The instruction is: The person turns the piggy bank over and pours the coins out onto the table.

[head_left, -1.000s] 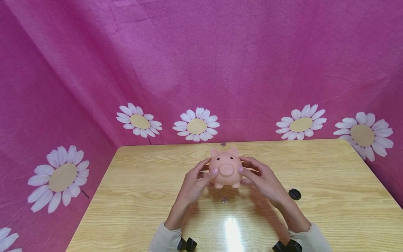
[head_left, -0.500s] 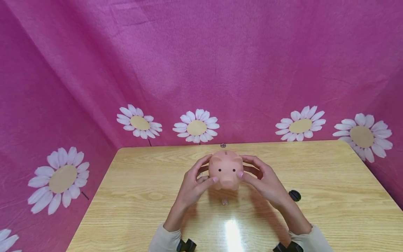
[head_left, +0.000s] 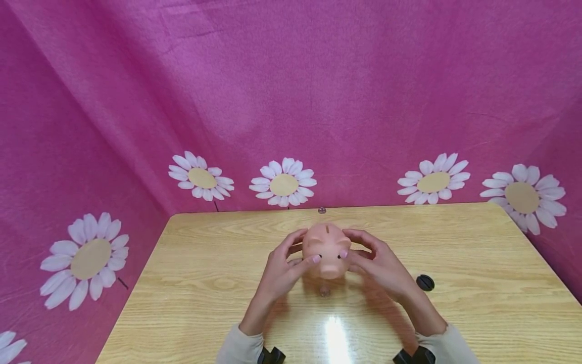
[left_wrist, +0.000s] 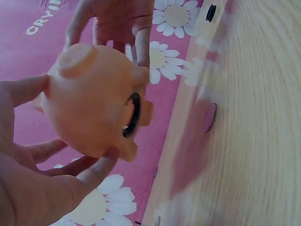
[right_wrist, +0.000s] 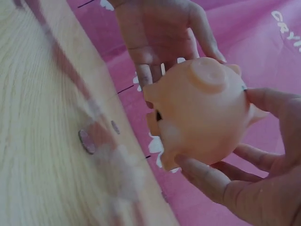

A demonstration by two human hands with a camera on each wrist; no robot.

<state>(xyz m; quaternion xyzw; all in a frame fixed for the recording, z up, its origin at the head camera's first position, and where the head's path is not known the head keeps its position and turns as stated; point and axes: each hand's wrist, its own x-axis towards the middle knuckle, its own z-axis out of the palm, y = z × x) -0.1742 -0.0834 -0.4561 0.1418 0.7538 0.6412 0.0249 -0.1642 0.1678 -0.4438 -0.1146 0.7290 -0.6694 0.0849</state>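
Note:
A pink piggy bank [head_left: 326, 247] is held above the table between both hands, its snout tipped toward me and the coin slot on top showing. The left hand [head_left: 282, 270] grips one side, thumb near an eye. On the opposite side the right hand [head_left: 377, 265] grips it, thumb over the other eye's edge. A dark-rimmed opening [left_wrist: 132, 115] shows in the bank's underside in the left wrist view. Below the snout, a coin [head_left: 325, 291] lies on the table. A round black plug [head_left: 425, 282] rests to the right of the right hand.
Another coin [head_left: 322, 210] lies at the far edge of the wooden table [head_left: 204, 283]. In the right wrist view, a further coin [right_wrist: 115, 127] is on the tabletop. A pink cloth [head_left: 291, 91] with daisies hangs behind and beside the table.
Both hands have tipped the piggy bank forward, so its face turns downward and the top slot has come into view. It also sits slightly lower in the head view.

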